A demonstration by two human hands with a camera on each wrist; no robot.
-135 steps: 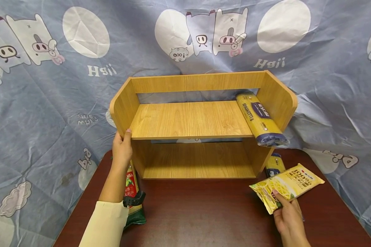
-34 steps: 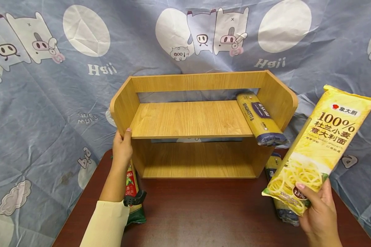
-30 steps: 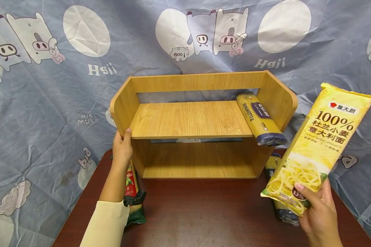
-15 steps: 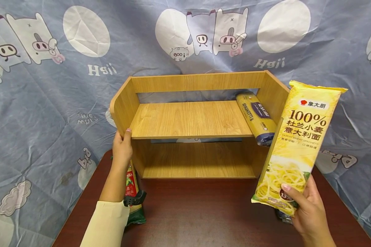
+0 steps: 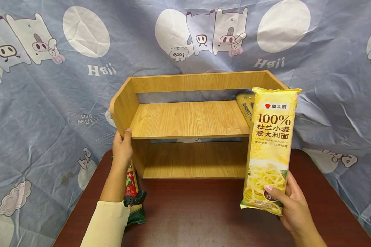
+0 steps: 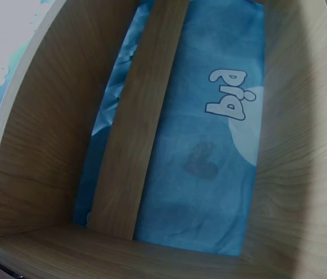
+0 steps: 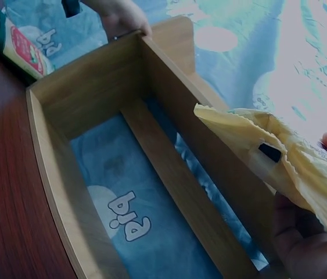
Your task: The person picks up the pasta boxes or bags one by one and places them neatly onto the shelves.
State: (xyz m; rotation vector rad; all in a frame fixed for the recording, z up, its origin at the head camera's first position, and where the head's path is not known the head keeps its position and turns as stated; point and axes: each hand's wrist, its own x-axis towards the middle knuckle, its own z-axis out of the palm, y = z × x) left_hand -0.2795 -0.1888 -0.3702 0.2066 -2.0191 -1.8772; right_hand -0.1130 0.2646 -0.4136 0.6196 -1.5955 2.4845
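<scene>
My right hand (image 5: 292,202) grips the lower end of a yellow spaghetti packet (image 5: 270,147), thumb across its printed front. The packet stands nearly upright in front of the shelf's right side. My left hand (image 5: 122,147) holds the left side panel of the wooden shelf (image 5: 188,120), thumb at the upper board's front corner. On that upper board, at the right, lies another spaghetti packet (image 5: 245,103), mostly hidden behind the held one. In the right wrist view the held packet's crimped end (image 7: 279,151) shows near the shelf.
The two-tier shelf stands on a dark red-brown table (image 5: 191,212). Left of it, partly behind the left forearm, lies a red and green pasta packet (image 5: 133,192). A blue cartoon-print cloth (image 5: 65,103) hangs behind and at the sides.
My right hand picked the yellow packet up from the table's right, raised it toward upright, then moved it left in front of the shelf. My left hand stays on the shelf panel.
</scene>
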